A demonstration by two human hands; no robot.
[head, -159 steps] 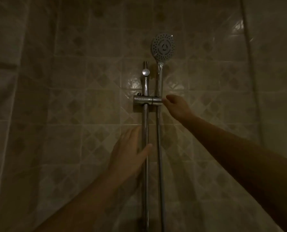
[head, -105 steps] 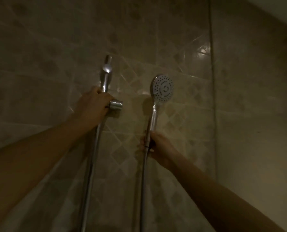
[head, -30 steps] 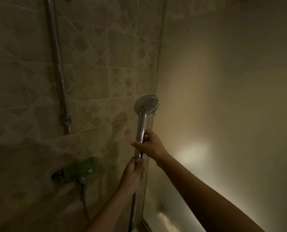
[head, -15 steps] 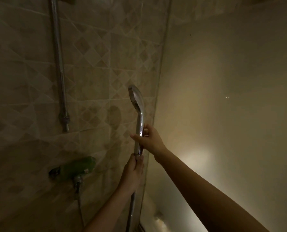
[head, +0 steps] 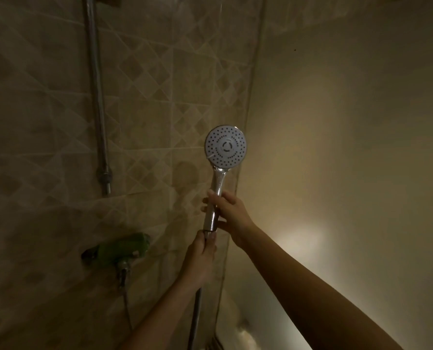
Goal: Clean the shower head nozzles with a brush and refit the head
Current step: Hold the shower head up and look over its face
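— Both hands are on it, aren't they? The right hand (head: pixel 232 213) is wrapped round the handle of the shower head (head: pixel 226 146), and the left hand (head: pixel 201 258) is closed round the joint just beneath, where the hose (head: pixel 195 322) meets the handle.

— Yes. The head is held upright in the air in front of the wall corner, off to the right of the rail (head: pixel 98 97) and above the green tap (head: pixel 123 248), with its nozzle face turned toward the camera.

— How would you expect it to handle?

— Light for its size, I'd judge, and stiff: a rigid shell with a shiny chrome handle. The chrome looks speckled, maybe with water drops, so I'd call it slippery. The hose is the floppy part; it hangs down and out of view at the bottom and will tug on the handle.

— So where should one take hold?

— Mid-handle, as the right hand does, fingers wrapped fully round. If the head is to come off the hose, the left hand at the joint is well placed to twist the nut while the right steadies the handle. I'd keep fingers off the nozzle face; it has to stay bare for brushing.

— Any brush about?

— None that I can see; the room is dim.
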